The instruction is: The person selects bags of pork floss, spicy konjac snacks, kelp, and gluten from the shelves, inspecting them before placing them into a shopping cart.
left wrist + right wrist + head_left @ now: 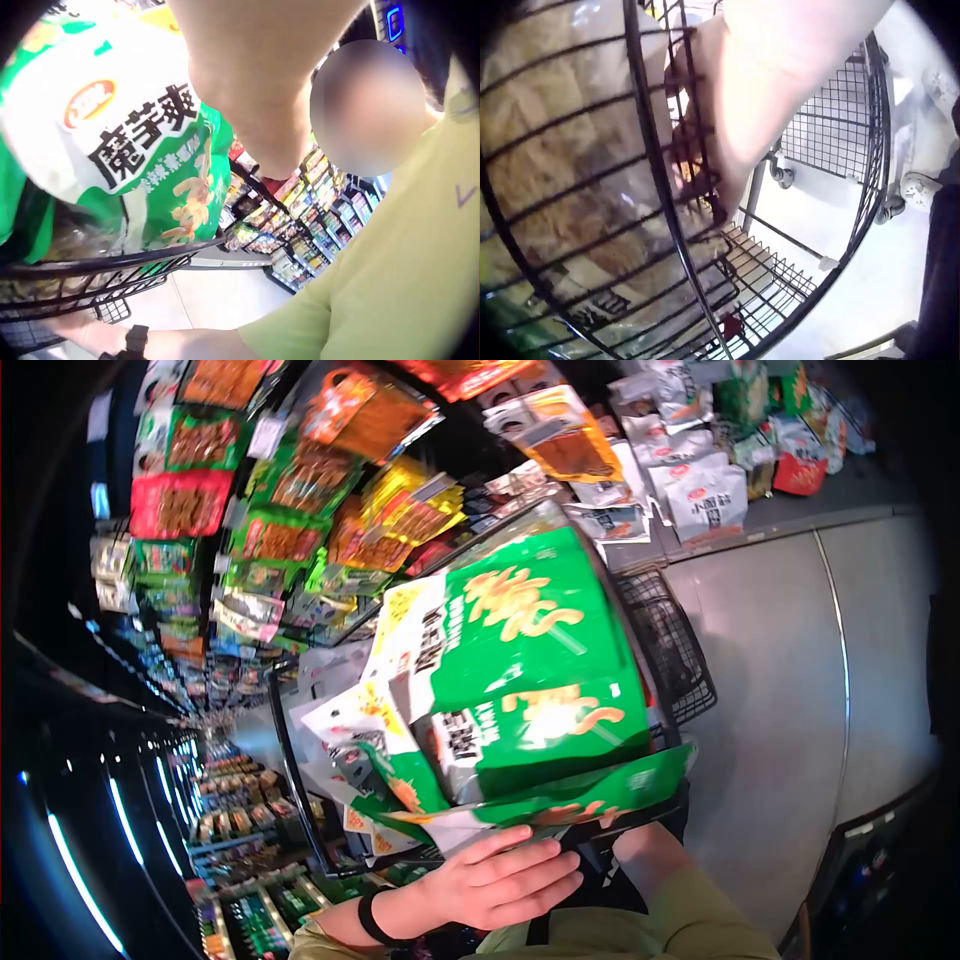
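Note:
Large green-and-white snack bags (545, 620) fill a black wire basket (283, 760). At the basket's near side, my left hand (500, 885) rests with slightly bent fingers against the lower edge of a green bag. The left wrist view shows this hand (251, 90) beside the printed bag (112, 112), its fingertips unclear. My right hand (645, 850) is mostly hidden under the near rim in the head view. In the right wrist view the right hand (735, 112) grips the basket's wire side, fingers curled at the wires, with clear-fronted bags (562, 150) behind the mesh.
Hanging snack packets (300, 480) line shelves on the left and top. White packets (705, 495) stand on a ledge at the upper right. Another wire basket (670, 645) lies beyond the bags. A wheeled cart frame (877, 135) stands below, over pale floor (760, 660).

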{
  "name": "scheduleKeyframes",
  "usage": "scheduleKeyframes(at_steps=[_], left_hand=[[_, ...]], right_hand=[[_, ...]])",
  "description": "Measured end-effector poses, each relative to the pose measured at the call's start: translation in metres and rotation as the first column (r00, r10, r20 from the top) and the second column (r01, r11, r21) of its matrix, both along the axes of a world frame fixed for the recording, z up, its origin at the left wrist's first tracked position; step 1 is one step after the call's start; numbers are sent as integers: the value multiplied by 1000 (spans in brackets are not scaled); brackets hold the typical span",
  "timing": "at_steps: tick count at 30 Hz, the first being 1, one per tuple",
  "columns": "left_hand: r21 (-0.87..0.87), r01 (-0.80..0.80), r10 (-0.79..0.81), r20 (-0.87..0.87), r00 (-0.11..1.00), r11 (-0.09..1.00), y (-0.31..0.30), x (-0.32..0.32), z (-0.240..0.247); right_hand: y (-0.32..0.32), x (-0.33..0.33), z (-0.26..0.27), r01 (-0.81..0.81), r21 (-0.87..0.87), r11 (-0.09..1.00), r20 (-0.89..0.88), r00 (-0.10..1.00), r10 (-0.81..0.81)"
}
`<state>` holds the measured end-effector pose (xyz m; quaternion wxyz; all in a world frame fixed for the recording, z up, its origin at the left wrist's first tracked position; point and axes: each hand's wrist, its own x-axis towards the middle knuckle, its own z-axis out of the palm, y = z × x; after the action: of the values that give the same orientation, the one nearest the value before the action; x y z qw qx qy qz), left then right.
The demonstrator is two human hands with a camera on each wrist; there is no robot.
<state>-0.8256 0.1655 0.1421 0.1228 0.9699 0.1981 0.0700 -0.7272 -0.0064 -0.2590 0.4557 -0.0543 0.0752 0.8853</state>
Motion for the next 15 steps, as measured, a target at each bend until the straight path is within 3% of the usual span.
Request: scheduleKeyframes(at_steps=[4,6,7,9,12,15], left_hand=[[-51,-141,145,82,986,989,-26,-68,4],[-41,-222,225,78,971,974,-40,-112,0],[-54,-262,265,78,961,964,-47,-134,-3],[-92,-335,347,194,918,938,-69,-169,-13],[-412,-395,526,278,804,821,-113,-224,-39],[-748,-422,677,49,734,512,-156,-275,-91]], right_hand=[[3,-34,3,-20,-12,1000,56,998,21],[43,-67,23,-24,-28,999,95,995,26],[25,-67,24,-21,-40,999,119,993,26],[29,-84,26,-16,-62,998,174,984,26],[72,-129,51,-10,-93,996,246,969,33],[110,-171,68,12,-115,993,317,948,25]])
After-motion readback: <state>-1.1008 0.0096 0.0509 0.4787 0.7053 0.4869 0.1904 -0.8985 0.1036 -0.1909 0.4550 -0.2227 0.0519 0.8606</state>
